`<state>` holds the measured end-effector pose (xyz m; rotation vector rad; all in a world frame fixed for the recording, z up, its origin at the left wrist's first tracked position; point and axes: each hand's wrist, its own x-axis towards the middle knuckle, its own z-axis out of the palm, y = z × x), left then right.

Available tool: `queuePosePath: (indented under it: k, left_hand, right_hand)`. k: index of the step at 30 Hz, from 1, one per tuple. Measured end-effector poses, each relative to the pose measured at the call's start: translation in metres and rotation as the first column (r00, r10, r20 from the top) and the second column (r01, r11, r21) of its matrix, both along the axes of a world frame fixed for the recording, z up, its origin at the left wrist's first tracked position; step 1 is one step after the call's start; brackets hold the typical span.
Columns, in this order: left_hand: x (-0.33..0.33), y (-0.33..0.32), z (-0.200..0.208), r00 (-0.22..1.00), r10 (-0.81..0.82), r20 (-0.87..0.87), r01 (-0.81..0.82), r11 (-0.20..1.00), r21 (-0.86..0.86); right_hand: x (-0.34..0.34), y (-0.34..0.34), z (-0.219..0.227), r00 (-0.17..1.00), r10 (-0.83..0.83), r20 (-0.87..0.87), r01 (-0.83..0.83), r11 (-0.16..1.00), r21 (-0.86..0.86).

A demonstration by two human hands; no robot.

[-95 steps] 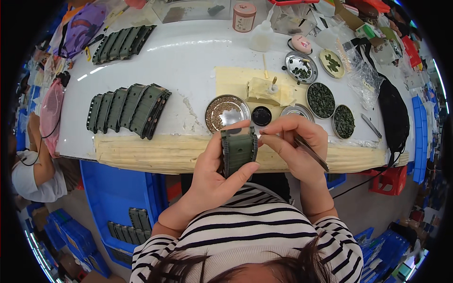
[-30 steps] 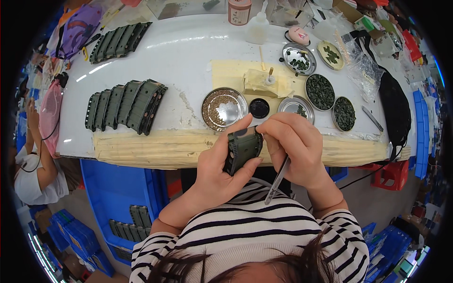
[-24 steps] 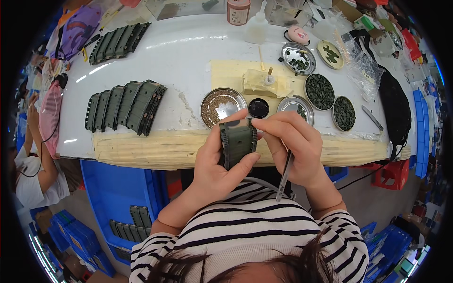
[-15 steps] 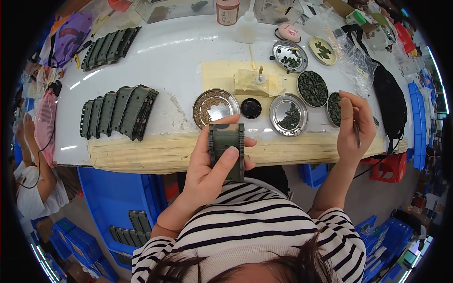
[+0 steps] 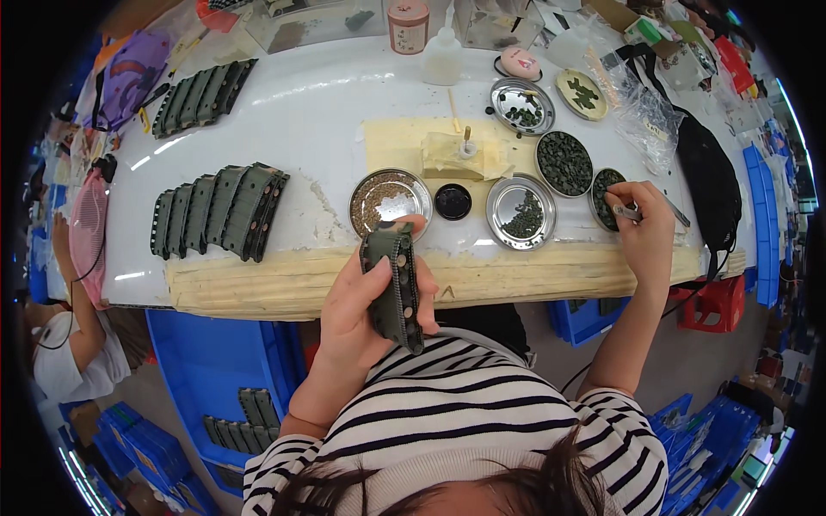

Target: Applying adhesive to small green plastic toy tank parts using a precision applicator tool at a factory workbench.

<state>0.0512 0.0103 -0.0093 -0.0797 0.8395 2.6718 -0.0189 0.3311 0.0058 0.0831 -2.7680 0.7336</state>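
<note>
My left hand (image 5: pixel 348 297) is wrapped round a dark green curved piece (image 5: pixel 391 288) with ribbed edges. The piece is tilted, and round tan spots show along its side. At the right, my right hand (image 5: pixel 644 225) is closed on a slim metal tool (image 5: pixel 626 212), which looks like tweezers. Its fingertips reach into a small round tin (image 5: pixel 600 217) of dark green bits; whether they pinch a bit I cannot tell. Left of that tin are a larger tin (image 5: pixel 564 163) full of green chips and a steel dish (image 5: pixel 521 241) with smaller green grains.
A dish of tan grains (image 5: pixel 379 238) and a black round pot (image 5: pixel 453 201) lie ahead. Behind them stands a yellow-wrapped block (image 5: pixel 443 155). Stacked green pieces (image 5: pixel 219 211) lie at the left. Yellow padding (image 5: pixel 258 279) lines the table edge; blue trays (image 5: pixel 206 361) stand below.
My right hand has lowered from above the small tin, and its fingers now dip into it. My left hand has turned the green piece so its spotted side shows.
</note>
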Motion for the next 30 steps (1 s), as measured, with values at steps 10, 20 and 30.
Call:
queuePosePath:
  k: [10,20,30]
  left_hand:
    - [-0.004,-0.006,-0.017,0.987,-0.161,-0.016,0.140,0.800,0.584]
    - [-0.001,-0.007,-0.015,0.991,-0.133,0.023,0.112,0.908,0.404]
    - [0.008,-0.002,0.005,0.997,-0.062,0.054,0.069,0.989,-0.134]
  right_hand:
    - [-0.005,0.003,0.006,0.997,0.057,0.044,-0.059,0.996,0.059]
    - [-0.011,0.006,0.010,0.990,0.123,0.072,-0.129,0.988,0.082]
    - [-0.003,0.013,-0.001,0.990,0.020,-0.140,-0.043,0.986,-0.162]
